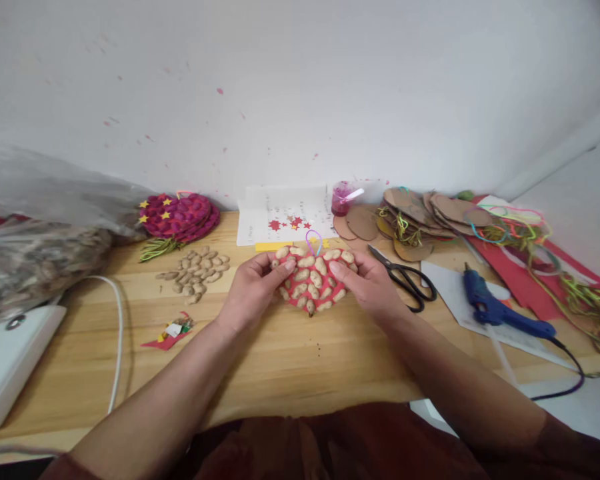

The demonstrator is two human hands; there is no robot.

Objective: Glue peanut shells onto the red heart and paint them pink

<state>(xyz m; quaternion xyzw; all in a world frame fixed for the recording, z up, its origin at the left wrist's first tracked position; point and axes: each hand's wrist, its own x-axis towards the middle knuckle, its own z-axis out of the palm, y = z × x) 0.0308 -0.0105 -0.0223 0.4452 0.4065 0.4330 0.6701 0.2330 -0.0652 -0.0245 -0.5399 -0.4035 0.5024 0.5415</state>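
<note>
Between both hands is a red craft piece (314, 285) covered with whole peanuts, with a purple-blue loop (314, 240) at its top. My left hand (258, 283) grips its left edge, thumb on the front. On the right edge my right hand (367, 280) pinches it the same way. The fingers behind the piece are hidden. Loose peanuts (200, 270) lie in a pile left of my left hand. Black-handled scissors (407, 277) rest just beyond my right hand. Behind the piece, small red stars (293, 223) lie on a white paper sheet (253, 223).
At the right are a blue glue gun (500, 310) with its cord, cardboard discs (410, 203) and red card (527, 293). Purple-painted pieces (180, 217) with yellow stars, a bag of peanuts (45, 260) and a white power bank-like box (17, 363) stand left. A paint cup (341, 200) is by the wall.
</note>
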